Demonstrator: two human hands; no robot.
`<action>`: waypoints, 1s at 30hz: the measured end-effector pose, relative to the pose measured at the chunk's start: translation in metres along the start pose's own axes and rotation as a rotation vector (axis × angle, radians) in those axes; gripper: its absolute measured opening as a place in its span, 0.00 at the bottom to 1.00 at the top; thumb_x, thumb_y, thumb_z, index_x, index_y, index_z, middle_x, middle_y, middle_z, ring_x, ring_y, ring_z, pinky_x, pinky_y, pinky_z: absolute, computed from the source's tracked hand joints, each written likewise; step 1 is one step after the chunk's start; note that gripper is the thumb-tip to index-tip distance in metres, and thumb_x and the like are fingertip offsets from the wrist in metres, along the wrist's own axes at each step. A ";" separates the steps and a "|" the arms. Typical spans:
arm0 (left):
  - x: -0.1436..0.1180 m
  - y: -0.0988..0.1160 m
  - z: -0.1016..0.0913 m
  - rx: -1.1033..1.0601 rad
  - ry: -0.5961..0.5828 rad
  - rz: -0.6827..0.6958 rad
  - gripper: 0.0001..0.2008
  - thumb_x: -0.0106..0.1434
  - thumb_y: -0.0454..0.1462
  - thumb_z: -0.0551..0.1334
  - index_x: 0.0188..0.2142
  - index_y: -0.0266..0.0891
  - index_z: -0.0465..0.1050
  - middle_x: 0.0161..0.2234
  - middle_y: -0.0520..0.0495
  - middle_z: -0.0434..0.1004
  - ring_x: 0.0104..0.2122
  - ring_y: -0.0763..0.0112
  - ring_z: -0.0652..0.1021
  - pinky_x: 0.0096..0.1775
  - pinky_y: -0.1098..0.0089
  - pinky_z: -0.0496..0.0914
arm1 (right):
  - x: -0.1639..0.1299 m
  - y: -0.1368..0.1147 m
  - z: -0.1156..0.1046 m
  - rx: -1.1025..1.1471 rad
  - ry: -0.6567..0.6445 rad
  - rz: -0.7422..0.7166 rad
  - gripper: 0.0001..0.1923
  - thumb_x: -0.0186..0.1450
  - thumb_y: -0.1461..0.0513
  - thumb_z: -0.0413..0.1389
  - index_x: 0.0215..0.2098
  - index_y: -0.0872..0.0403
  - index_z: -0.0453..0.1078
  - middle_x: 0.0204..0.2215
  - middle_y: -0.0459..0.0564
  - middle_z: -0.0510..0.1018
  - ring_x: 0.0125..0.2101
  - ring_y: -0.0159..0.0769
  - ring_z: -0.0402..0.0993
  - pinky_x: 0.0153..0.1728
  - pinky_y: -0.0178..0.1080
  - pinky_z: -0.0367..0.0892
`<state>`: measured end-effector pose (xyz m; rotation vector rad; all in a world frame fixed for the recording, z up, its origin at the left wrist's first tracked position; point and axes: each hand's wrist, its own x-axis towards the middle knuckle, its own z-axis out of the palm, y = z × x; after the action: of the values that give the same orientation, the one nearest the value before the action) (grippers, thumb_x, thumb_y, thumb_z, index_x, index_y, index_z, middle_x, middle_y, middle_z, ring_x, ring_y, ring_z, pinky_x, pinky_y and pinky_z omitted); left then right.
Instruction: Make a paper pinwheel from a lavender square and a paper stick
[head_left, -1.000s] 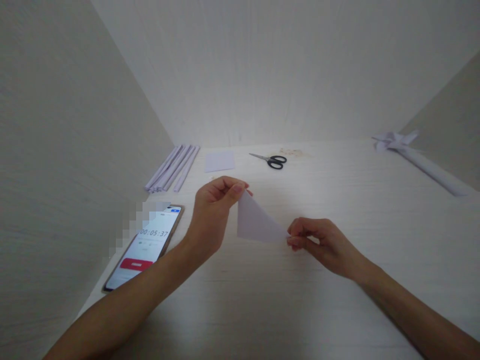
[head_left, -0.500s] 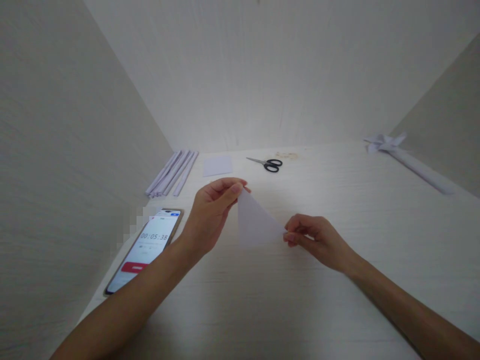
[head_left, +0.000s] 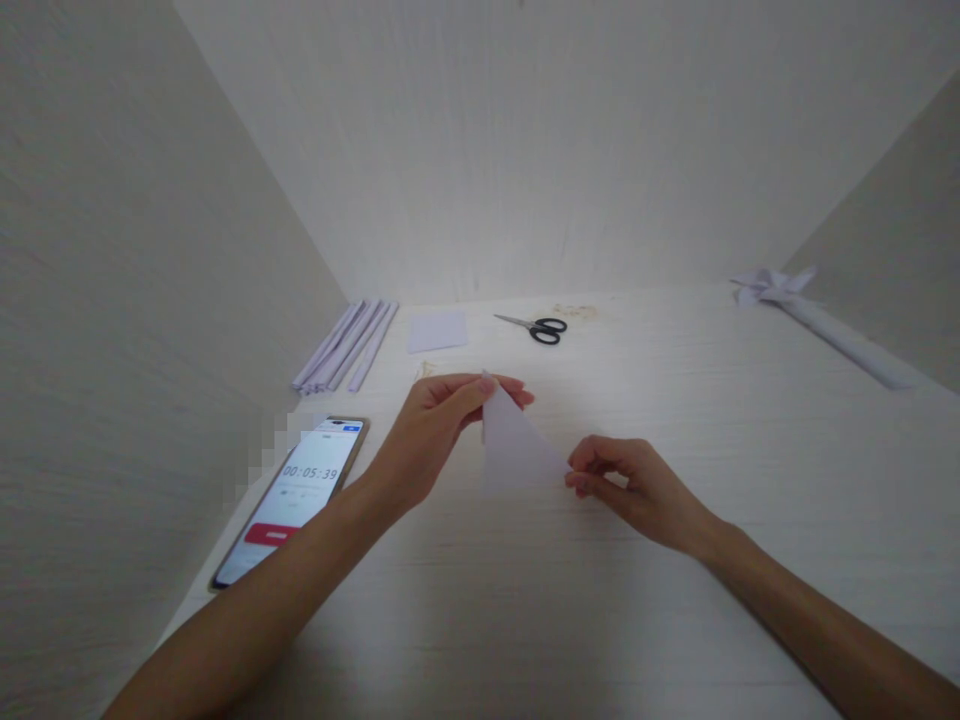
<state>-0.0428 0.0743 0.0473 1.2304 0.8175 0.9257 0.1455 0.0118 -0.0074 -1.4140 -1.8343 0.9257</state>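
The left hand pinches the upper corner of a folded white paper triangle between thumb and fingers; the fingers are closed on the paper edge. The right hand pinches the lower right corner of the same triangle, fingers curled in and closed on the tip. The triangle is held between the two hands, just above the white tabletop, near the centre of the work area. Whether its lower edge touches the surface cannot be determined.

A smartphone lies flat on the tabletop beside the left forearm, screen up, showing a timer reading and a red button. A bundle of rolled paper strips lies at the far left, close to the left wall. A small flat paper sheet lies just to the right of the strips. Black-handled scissors lie farther right along the back wall, blades pointing left. A long folded paper piece with a bow-shaped end lies at the far right, well apart from both hands. White panels enclose the tabletop on the left, back and right.
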 end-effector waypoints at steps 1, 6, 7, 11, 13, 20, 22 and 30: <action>0.000 0.000 0.000 0.014 -0.011 -0.012 0.10 0.53 0.38 0.57 0.28 0.34 0.75 0.32 0.42 0.77 0.34 0.66 0.75 0.37 0.69 0.66 | 0.000 0.000 0.000 -0.004 -0.001 0.001 0.07 0.58 0.62 0.51 0.23 0.55 0.64 0.18 0.44 0.71 0.21 0.27 0.68 0.19 0.28 0.60; 0.001 -0.003 -0.002 0.033 -0.043 -0.066 0.11 0.54 0.39 0.58 0.29 0.33 0.75 0.30 0.42 0.78 0.34 0.66 0.75 0.39 0.68 0.66 | -0.002 -0.001 0.001 -0.012 -0.009 0.025 0.06 0.57 0.62 0.52 0.23 0.55 0.64 0.19 0.44 0.72 0.21 0.27 0.68 0.19 0.29 0.61; 0.001 -0.003 -0.002 0.024 -0.042 -0.074 0.11 0.54 0.39 0.58 0.30 0.33 0.75 0.30 0.42 0.78 0.34 0.66 0.75 0.39 0.68 0.66 | -0.002 -0.001 0.001 -0.005 -0.007 0.034 0.06 0.57 0.62 0.52 0.23 0.55 0.64 0.19 0.45 0.72 0.21 0.28 0.68 0.19 0.29 0.61; 0.001 -0.005 -0.002 -0.042 -0.029 -0.067 0.13 0.55 0.41 0.57 0.32 0.34 0.74 0.32 0.41 0.77 0.36 0.65 0.75 0.40 0.66 0.66 | 0.001 0.003 0.002 0.106 0.111 0.033 0.07 0.56 0.60 0.54 0.24 0.56 0.66 0.20 0.46 0.72 0.22 0.28 0.68 0.21 0.30 0.63; 0.001 -0.006 -0.002 -0.091 -0.020 -0.049 0.13 0.55 0.41 0.57 0.33 0.34 0.73 0.34 0.40 0.77 0.37 0.65 0.75 0.40 0.66 0.66 | 0.004 0.006 0.003 0.215 0.217 0.039 0.08 0.55 0.58 0.55 0.24 0.56 0.66 0.20 0.46 0.72 0.21 0.28 0.68 0.22 0.31 0.64; 0.001 -0.010 0.002 -0.230 0.031 -0.019 0.13 0.57 0.41 0.56 0.37 0.35 0.72 0.36 0.41 0.77 0.39 0.67 0.75 0.43 0.66 0.65 | 0.010 0.012 0.008 0.523 0.412 0.100 0.08 0.53 0.58 0.57 0.26 0.56 0.70 0.16 0.43 0.69 0.19 0.26 0.65 0.21 0.31 0.62; 0.001 -0.011 0.004 -0.265 0.043 -0.031 0.13 0.57 0.40 0.56 0.37 0.35 0.71 0.36 0.41 0.76 0.39 0.67 0.74 0.43 0.66 0.65 | 0.009 0.014 0.011 0.581 0.421 0.096 0.06 0.54 0.59 0.57 0.26 0.55 0.71 0.17 0.43 0.69 0.20 0.25 0.64 0.22 0.31 0.61; -0.002 -0.024 0.016 -0.398 0.084 -0.051 0.12 0.58 0.39 0.55 0.39 0.36 0.70 0.36 0.44 0.77 0.38 0.70 0.75 0.41 0.69 0.66 | 0.008 0.013 0.020 0.726 0.441 0.038 0.10 0.57 0.57 0.53 0.24 0.53 0.72 0.38 0.48 0.73 0.34 0.31 0.68 0.31 0.34 0.64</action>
<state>-0.0262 0.0645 0.0264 0.8266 0.6858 1.0454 0.1341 0.0186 -0.0285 -1.0705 -0.9957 1.0500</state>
